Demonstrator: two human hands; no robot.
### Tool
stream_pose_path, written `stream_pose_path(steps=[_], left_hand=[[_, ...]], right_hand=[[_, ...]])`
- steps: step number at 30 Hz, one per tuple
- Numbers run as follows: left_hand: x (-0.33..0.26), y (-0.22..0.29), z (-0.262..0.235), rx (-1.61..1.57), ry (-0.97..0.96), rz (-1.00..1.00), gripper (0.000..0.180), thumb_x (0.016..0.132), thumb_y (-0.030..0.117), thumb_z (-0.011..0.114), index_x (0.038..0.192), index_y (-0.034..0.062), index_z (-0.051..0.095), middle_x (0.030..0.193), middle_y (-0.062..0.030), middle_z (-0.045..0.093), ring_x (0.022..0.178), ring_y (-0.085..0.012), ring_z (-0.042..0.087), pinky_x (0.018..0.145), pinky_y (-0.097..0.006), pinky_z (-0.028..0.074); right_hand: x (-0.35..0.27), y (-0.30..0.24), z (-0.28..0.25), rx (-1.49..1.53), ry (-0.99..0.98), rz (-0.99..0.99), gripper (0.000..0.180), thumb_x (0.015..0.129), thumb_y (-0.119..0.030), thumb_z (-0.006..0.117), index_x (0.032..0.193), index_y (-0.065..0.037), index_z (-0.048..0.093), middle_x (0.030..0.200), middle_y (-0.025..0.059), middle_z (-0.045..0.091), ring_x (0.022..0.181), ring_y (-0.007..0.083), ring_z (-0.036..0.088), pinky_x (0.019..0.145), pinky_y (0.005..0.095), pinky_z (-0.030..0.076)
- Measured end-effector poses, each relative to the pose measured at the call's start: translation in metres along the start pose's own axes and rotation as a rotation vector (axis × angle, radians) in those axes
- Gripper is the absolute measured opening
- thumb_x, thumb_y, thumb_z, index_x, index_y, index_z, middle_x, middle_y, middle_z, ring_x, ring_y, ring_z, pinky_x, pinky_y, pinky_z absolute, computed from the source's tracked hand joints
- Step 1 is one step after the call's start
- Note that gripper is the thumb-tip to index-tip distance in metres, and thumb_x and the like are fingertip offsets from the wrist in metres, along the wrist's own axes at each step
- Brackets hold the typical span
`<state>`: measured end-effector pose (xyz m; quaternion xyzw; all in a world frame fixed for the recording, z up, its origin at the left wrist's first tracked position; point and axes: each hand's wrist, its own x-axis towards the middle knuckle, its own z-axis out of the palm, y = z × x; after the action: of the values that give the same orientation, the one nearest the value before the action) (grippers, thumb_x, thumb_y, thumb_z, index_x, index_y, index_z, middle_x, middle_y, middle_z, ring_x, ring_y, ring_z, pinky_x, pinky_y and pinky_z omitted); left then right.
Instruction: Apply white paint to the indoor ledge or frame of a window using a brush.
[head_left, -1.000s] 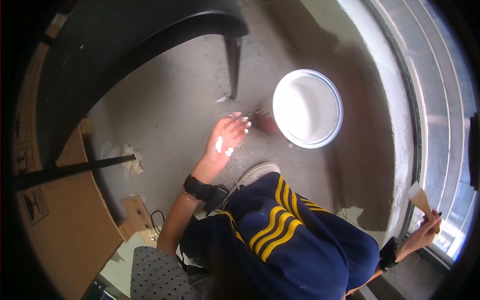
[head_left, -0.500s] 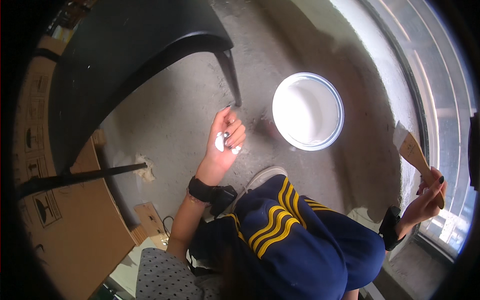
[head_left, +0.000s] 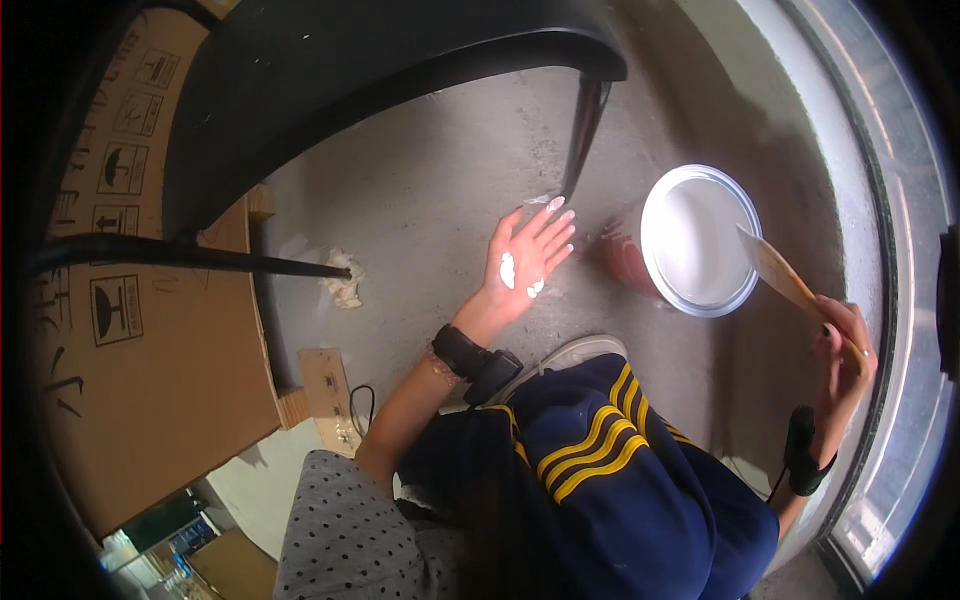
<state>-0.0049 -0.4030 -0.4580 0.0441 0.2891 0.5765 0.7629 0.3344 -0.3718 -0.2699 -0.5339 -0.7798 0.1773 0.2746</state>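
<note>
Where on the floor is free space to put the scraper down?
Bare concrete floor lies between the crumpled rag and the open left hand. It is tighter by the paint bucket, where the shoe and chair leg stand close. The right hand holds the scraper over the bucket's rim.

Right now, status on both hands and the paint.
Left hand open, white smears on palm. Right hand grips brush over paint can. Nothing between.

Layout: paint tin [head_left: 700, 240] on floor, just right of left hand [head_left: 525, 262] fingertips; chair leg [head_left: 583, 140] just beyond them; scraper [head_left: 785, 280] blade over tin rim, handle in right hand [head_left: 845, 350] fingers; cardboard box [head_left: 140, 330] far left.
</note>
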Motion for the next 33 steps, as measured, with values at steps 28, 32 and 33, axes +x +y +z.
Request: stream_pose_path(steps=[28,32,33], left_hand=[[-0.054,0.018,-0.04,-0.067,0.186,0.094,0.061,0.096,0.039,0.037,0.147,0.0073,0.027,0.152,-0.0165,0.026,0.14,-0.0263,0.025,0.113,-0.037,0.021],[-0.048,0.021,-0.046,-0.04,0.177,0.055,0.061,0.095,0.039,0.038,0.147,0.0084,0.027,0.152,-0.0155,0.026,0.14,-0.0251,0.026,0.112,-0.036,0.022],[-0.048,0.024,-0.049,-0.065,0.165,0.053,0.06,0.095,0.036,0.04,0.147,0.0091,0.027,0.153,-0.0143,0.025,0.14,-0.0251,0.025,0.112,-0.037,0.023]], right_hand=[[0.059,0.038,0.084,0.072,-0.407,-0.203,0.017,0.087,-0.014,0.062,0.091,0.003,0.066,0.081,0.0209,0.063,0.075,0.0349,0.063,0.069,0.0391,0.051],[0.061,0.034,0.083,0.111,-0.473,-0.089,0.021,0.09,-0.017,0.061,0.091,0.004,0.067,0.069,0.017,0.062,0.065,0.0279,0.062,0.062,0.0329,0.05],[0.061,0.031,0.08,0.234,-0.447,0.094,0.024,0.091,-0.018,0.06,0.09,0.005,0.067,0.068,0.0146,0.063,0.061,0.0219,0.061,0.06,0.0305,0.05]])
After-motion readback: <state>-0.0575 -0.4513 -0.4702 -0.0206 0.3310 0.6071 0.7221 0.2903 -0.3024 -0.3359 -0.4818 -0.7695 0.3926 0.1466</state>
